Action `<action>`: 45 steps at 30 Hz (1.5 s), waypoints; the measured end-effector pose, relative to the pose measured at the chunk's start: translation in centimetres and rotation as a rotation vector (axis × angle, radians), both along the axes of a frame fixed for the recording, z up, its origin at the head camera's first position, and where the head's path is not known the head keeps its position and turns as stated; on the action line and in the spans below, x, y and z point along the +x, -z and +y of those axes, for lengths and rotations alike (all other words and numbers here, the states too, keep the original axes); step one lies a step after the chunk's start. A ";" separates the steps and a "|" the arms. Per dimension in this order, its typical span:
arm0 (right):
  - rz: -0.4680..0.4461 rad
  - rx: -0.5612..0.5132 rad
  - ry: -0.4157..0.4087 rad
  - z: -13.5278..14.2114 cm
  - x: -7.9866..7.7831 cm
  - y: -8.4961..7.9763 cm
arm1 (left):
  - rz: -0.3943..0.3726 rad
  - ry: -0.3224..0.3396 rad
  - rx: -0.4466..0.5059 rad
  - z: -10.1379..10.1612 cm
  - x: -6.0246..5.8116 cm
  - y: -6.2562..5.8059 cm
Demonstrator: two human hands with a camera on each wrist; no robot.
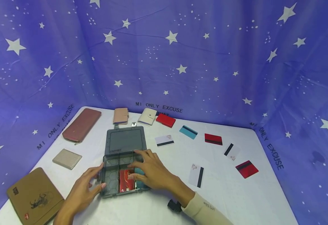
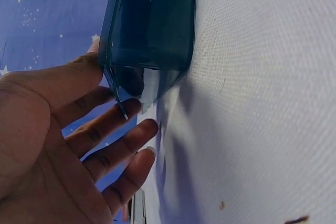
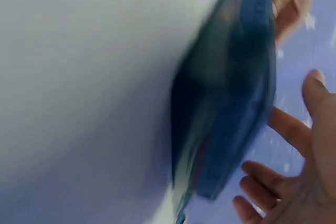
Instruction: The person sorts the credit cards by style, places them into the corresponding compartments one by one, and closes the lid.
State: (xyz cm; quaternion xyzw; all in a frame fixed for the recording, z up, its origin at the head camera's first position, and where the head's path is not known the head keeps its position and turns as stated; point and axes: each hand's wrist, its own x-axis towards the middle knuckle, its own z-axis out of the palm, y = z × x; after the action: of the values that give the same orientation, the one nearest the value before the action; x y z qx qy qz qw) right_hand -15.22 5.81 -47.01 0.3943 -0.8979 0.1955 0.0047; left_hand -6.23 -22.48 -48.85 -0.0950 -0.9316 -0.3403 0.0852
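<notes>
A grey see-through plastic box [image 1: 109, 179] lies on the table, its lid [image 1: 125, 140] folded back. Inside, a red card [image 1: 125, 182] is in the middle section and a blue card [image 1: 138, 171] to its right, partly hidden under my right hand. My left hand [image 1: 80, 189] grips the box's left side, thumb near the front corner. In the left wrist view the thumb of my left hand [image 2: 79, 124] lies along the box's rim. My right hand [image 1: 153, 168] reaches over the right part of the box with fingers spread; the right wrist view is blurred.
Several cards, among them a white card [image 1: 196, 175] and a red card [image 1: 246, 169], lie on the right. Behind the box are a pink wallet [image 1: 120, 116], a white wallet [image 1: 147, 117] and a red case [image 1: 165, 120]. A brown notebook [image 1: 35, 197] lies front left.
</notes>
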 end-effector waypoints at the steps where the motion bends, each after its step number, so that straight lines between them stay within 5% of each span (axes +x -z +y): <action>1: -0.017 -0.045 0.021 0.3 -0.6 -0.2 | -0.004 0.002 0.002 0.0 0.0 0.0; 8: -0.066 -0.238 0.192 4.0 -6.8 0.0 | -0.031 -0.006 0.001 0.1 -0.1 -0.1; 13: -0.123 -0.145 0.305 6.3 -9.7 0.7 | -0.026 -0.005 0.002 0.1 0.0 -0.1; 20: -0.145 -0.020 0.409 6.9 -11.2 1.6 | -0.020 -0.002 0.015 0.1 0.1 0.1; 25: -0.142 0.006 0.466 6.8 -11.4 1.4 | -0.021 -0.001 0.021 0.1 0.0 0.2; 30: -0.145 0.002 0.434 6.6 -10.8 0.7 | -0.020 0.000 0.016 -0.1 0.0 0.1; 38: -0.114 -0.312 0.290 5.0 -8.2 -1.7 | -0.012 0.007 0.011 -0.1 -0.1 -0.2; 45: -0.226 -0.507 0.196 1.6 -4.7 -3.1 | -0.014 0.010 0.021 -0.1 0.0 0.0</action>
State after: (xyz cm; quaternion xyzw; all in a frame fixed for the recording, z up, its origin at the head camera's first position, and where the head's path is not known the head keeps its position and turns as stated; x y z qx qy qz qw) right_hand -19.96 7.46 -43.89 0.2675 -0.8491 0.4550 0.0218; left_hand -6.22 -22.62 -48.83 -0.0965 -0.9281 -0.3512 0.0779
